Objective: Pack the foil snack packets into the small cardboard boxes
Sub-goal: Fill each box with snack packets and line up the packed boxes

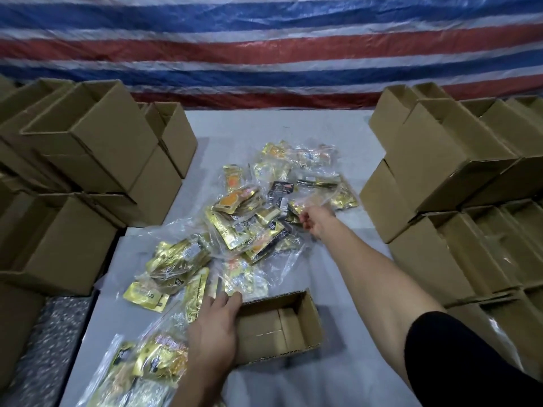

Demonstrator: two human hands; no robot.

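Head camera looks down my two arms at a white table (296, 127). Closest to me, the left hand (213, 329) lies palm down on the left wall of the open cardboard box (289, 324), fingers straight and relaxed, their tips reaching the box's far-left corner; it clasps nothing. The box stands upright with its flaps open, and I see only bare cardboard inside. Just left of that hand lies a clear-wrapped bundle (158, 358) of gold packets, running off the bottom edge.

My right arm, with a black sleeve (470, 365) at the upper part, stretches forward and leftward across the table. The right hand (316, 221) is curled at the pile's right side, fingers clenched on a clear bag (330, 195); which packets sit in it I cannot tell.

The foil snack packets (238, 227), gold with some black and orange, lie scattered in loose plastic beyond the box, none inside it.

Stacked empty boxes flank the table, a left stack (88, 148) and a right stack (452, 163). Behind hangs a striped tarp (264, 45).
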